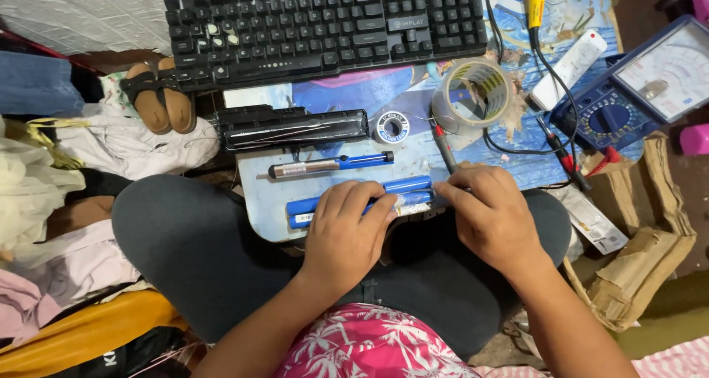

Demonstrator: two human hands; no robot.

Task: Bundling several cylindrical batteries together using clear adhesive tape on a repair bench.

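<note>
Where the person sits cross-legged with a small blue-patterned table (354,97) across the lap, both hands work at its near edge on a row of blue cylindrical battery cells joined end to end (402,190), lying flat and crosswise. The left hand (343,238) lies over the row's middle, fingers curled down on it, grip pressed together on the cells. The right hand (493,219) rests at the row's three o'clock end; fingers bent and close, but what they pinch is hidden, so I cannot tell. Judged: cells stiff, smooth-wrapped, likely to roll, moderately heavy for their bulk; joints between them probably the weak point, so hold along the barrels, not the ends. At twelve o'clock of the row, just beyond, a blue-and-silver desoldering pump (329,165); farther on a long black plastic case (295,127), a small spool of solder wire (392,126), then a black keyboard (325,23). At one o'clock a roll of clear tape (476,90); at two o'clock a blue analogue multimeter (642,83) with red probe (443,145).
</note>
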